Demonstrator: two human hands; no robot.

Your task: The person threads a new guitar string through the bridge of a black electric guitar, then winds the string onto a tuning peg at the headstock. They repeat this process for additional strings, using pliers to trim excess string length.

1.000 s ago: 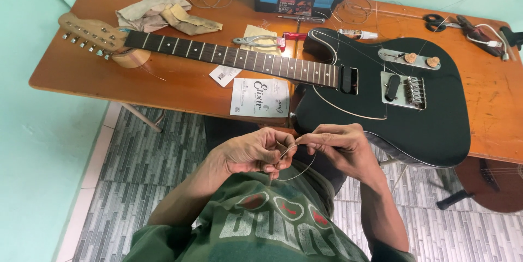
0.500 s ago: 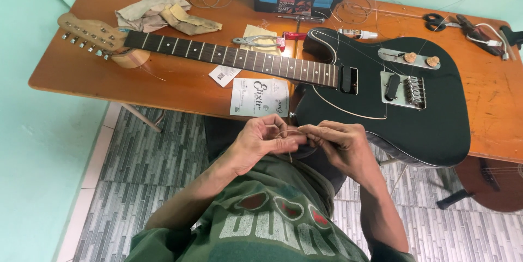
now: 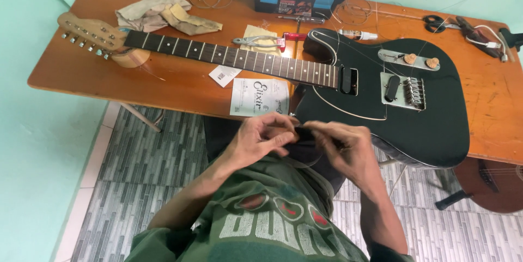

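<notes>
Uncoiling a string [image 3: 303, 159], I pinch it between left hand [image 3: 260, 137] and right hand [image 3: 344, 146]; next needs threading the guitar [image 3: 381, 98] ahead.

Black guitar [image 3: 381, 104], orange-brown table [image 3: 174, 79], grey-striped floor [image 3: 147, 158].
</notes>
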